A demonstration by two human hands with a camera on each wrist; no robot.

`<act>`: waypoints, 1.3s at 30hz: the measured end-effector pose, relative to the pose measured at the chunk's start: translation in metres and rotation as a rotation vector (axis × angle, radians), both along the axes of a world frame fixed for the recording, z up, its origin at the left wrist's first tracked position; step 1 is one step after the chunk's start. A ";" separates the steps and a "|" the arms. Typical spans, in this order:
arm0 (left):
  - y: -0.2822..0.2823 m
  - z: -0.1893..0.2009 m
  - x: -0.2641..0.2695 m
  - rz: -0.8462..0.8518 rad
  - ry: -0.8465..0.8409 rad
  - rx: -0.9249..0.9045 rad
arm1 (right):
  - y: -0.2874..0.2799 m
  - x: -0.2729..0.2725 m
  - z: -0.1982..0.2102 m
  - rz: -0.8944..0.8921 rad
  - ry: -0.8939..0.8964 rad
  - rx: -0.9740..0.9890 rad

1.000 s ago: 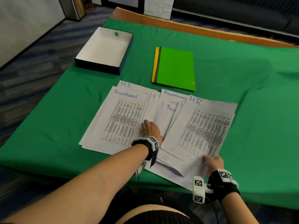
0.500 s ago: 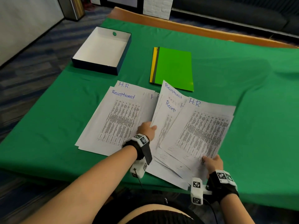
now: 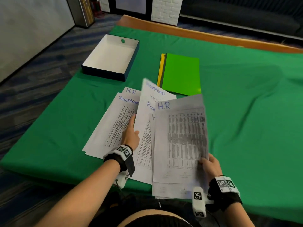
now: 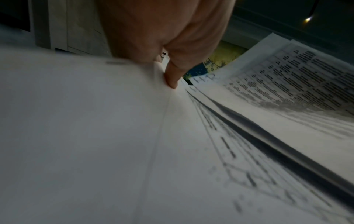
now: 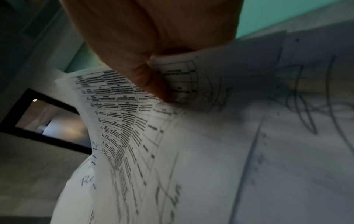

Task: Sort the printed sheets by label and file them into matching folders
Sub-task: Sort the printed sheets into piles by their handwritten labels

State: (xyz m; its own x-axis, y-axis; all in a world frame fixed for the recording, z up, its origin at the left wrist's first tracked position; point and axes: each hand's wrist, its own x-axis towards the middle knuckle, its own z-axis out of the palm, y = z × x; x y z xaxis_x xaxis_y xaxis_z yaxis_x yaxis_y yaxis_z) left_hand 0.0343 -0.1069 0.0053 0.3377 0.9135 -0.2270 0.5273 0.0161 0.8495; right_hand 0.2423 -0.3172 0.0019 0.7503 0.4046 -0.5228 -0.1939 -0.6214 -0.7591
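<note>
Both hands in the sheets, near edge of the green table (image 3: 246,104).

Right hand (image 3: 210,166) pinches the lower right edge of a raised, fanned bunch; top sheet (image 3: 182,141) reads "H.R.", with "Receptionist" sheets (image 3: 148,112) showing behind it. Left hand (image 3: 131,135) has its thumb on the bunch's left edge, fingers slipped behind it; whether they curl round, cannot tell. A left pile (image 3: 111,126), "Receptionist" over "H.R.", lies flat. Folders (image 3: 182,72), green over dark and yellow, lie beyond the sheets. Open box (image 3: 111,58) sits far left.
</note>
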 end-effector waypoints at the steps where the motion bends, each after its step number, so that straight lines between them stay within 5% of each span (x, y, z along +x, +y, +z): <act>1: 0.000 -0.002 -0.002 -0.011 -0.016 0.004 | 0.005 -0.004 0.000 0.044 0.001 -0.007; 14: 0.014 -0.007 -0.041 -0.004 -0.016 0.038 | 0.062 -0.064 0.009 0.630 0.094 -0.037; 17: 0.022 -0.003 -0.058 0.136 -0.071 0.065 | 0.066 -0.056 0.005 0.507 -0.055 -0.028; 21: 0.034 0.002 -0.078 0.191 -0.078 0.156 | 0.074 -0.037 0.001 0.089 -0.344 -0.318; 24: 0.039 0.005 -0.085 0.194 -0.081 0.159 | 0.082 -0.030 0.000 0.097 -0.304 -0.519; 39: 0.046 -0.004 -0.085 0.193 -0.070 0.166 | 0.090 -0.021 -0.010 0.062 -0.315 -0.334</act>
